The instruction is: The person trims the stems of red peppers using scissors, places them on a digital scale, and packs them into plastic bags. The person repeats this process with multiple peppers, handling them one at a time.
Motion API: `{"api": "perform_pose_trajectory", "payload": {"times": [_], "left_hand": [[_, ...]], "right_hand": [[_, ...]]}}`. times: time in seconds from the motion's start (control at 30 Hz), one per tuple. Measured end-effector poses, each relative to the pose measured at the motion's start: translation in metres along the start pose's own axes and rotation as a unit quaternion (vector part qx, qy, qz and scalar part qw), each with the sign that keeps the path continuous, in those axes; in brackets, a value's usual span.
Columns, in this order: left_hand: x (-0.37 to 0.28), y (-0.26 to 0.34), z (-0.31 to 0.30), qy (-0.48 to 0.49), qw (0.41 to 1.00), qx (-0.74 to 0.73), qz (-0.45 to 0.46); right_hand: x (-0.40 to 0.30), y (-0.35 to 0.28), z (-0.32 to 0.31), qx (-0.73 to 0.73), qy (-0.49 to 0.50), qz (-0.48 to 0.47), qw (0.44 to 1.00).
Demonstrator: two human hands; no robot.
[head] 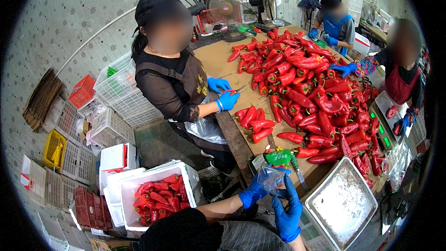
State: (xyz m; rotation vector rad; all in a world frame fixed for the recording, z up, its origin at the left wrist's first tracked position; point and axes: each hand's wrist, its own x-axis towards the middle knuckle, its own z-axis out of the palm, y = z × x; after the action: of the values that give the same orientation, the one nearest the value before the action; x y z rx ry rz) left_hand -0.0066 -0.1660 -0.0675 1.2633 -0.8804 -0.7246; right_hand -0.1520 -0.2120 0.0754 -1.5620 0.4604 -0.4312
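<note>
A small clear plastic bag [273, 180] is held up between my two blue-gloved hands at the near edge of the table. My left hand [253, 191] grips its left side. Beside its right side, my right hand [288, 212] has thumb and fingers apart; whether a fingertip pinches the bag I cannot tell. Just beyond lie a green packet [278, 158] and a knife with a green handle [294, 163]. A large heap of red peppers [306, 94] covers much of the cardboard-topped table [212, 55], with a smaller group of peppers [256, 123] nearer the left edge.
A scale with a metal tray [343, 205] stands at my right. At my left is a foam box [123, 198] of peppers. One co-worker [174, 76] holds scissors or a small blade across the left edge; two others work at the far right. Fans [225, 8] stand behind.
</note>
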Motion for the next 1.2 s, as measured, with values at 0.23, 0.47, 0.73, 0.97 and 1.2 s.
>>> {"api": "perform_pose_trajectory", "payload": {"times": [0.23,0.47,0.73,0.97,1.2], "left_hand": [[-0.001,0.007,0.0,-0.001,0.989,0.122,0.082],[0.001,0.003,-0.006,0.044,0.974,0.205,0.085],[0.003,0.025,-0.022,0.155,0.974,-0.116,-0.116],[-0.003,0.113,-0.017,0.145,0.985,-0.086,-0.026],[-0.012,0.114,-0.013,0.112,0.984,-0.137,-0.003]], "right_hand": [[-0.001,0.004,0.001,0.0,0.01,-0.02,1.0],[-0.003,-0.013,-0.002,-0.043,0.029,-0.019,0.998],[-0.005,-0.005,-0.007,-0.021,0.183,-0.097,0.978],[-0.007,0.006,-0.012,-0.024,0.159,-0.089,0.983],[-0.005,0.008,-0.009,-0.043,0.141,-0.09,0.985]]}}
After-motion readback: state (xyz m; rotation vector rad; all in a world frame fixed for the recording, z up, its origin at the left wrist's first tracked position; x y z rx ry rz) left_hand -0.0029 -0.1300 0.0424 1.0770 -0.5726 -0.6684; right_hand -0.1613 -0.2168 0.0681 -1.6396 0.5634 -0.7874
